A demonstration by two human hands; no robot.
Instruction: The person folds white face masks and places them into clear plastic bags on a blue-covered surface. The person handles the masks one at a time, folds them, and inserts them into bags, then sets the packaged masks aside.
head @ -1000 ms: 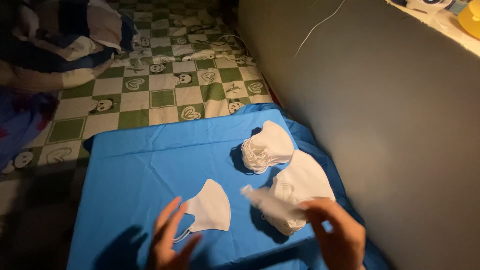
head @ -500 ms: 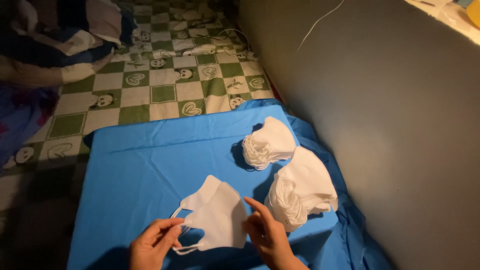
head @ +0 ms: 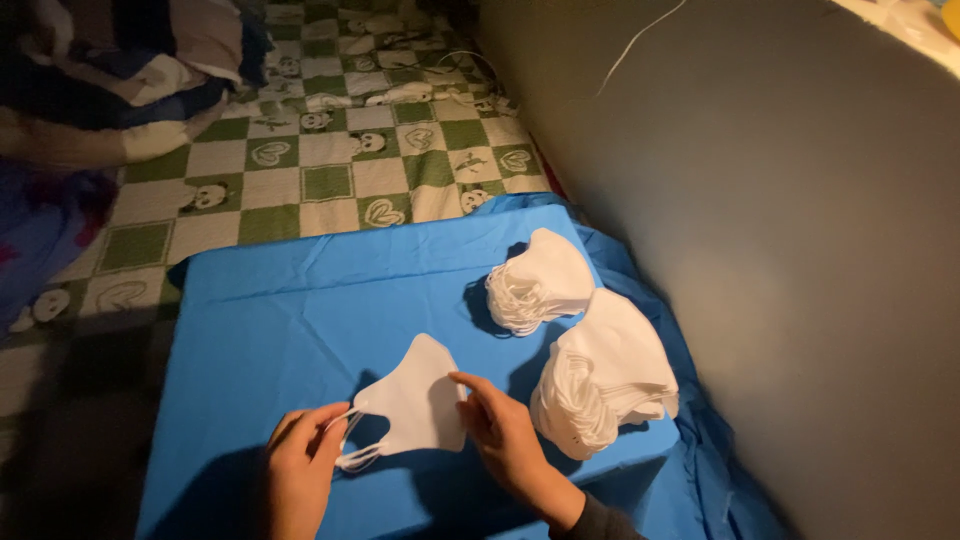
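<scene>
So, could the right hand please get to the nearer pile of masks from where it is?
Probably yes: the right hand sits just beside the nearer pile, with only bare blue cloth between them.
</scene>
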